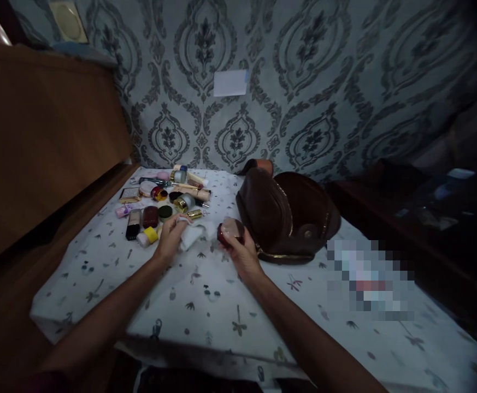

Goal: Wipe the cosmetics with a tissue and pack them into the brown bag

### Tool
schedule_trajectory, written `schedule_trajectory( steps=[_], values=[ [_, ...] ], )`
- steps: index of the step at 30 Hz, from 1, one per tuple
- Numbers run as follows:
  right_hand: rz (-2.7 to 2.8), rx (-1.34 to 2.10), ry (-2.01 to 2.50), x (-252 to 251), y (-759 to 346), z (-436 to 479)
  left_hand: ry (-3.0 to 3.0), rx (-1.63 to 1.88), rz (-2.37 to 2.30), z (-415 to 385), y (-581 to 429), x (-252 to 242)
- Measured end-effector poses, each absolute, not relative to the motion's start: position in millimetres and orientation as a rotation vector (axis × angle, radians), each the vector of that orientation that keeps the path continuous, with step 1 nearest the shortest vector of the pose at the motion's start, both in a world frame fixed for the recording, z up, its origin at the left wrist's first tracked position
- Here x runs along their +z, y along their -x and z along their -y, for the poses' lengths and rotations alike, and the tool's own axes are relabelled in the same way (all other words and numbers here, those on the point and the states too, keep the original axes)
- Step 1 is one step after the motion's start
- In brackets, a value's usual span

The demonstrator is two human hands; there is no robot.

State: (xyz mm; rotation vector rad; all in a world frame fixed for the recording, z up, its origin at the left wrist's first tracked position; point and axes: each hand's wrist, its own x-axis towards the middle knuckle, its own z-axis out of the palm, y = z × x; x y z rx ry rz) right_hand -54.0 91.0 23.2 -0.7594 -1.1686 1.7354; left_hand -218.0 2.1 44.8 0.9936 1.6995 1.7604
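My left hand [170, 238] is closed on a crumpled white tissue [191, 233], which hangs toward the middle of the cloth. In my right hand [240, 250] is a small dark red cosmetic case [233, 229] with a paler, shiny top face. Its exact kind is hard to make out. Just right of that hand sits a brown leather bag [265, 204], its mouth gaping and a gold zip along the edge. Left of the tissue lie several cosmetics, among them a dark red case [150, 216], a round dark green jar [165, 212] and a gold tube [194, 214].
A patterned white cloth [205, 322] covers the table. At the left rises a wooden cabinet [49, 142]; behind is papered wall with a white card [230, 83]. A blurred-out item [371, 281] lies to the right of the bag.
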Motion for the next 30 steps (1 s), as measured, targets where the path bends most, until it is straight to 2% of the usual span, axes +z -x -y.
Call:
schedule_trajectory(
  steps=[5, 9, 12, 17, 21, 30],
  values=[
    [1.634, 1.493, 0.779, 21.0, 56.3, -81.1, -1.435, 1.777, -1.782, 0.3, 213.3, 46.8],
    [1.777, 1.390, 0.813, 18.5, 62.2, -81.8, -2.152, 1.461, -1.661, 6.1, 202.1, 42.2],
    [1.891, 1.340, 0.758, 17.9, 65.0, -84.9, -2.367, 1.245, -1.695, 5.9, 200.0, 35.6],
    [2.087, 1.171, 0.704, 16.6, 63.5, -85.3, -2.062, 1.263, -1.907, -2.3, 207.2, 26.3],
    [2.087, 1.210, 0.580, 11.3, 61.2, -85.1, -1.892, 1.321, -1.907, -8.2, 212.9, 21.3],
    [1.907, 1.213, 0.826, 18.8, 57.7, -86.0, -1.474, 1.409, -1.733, -3.7, 202.9, 25.3]
  ],
)
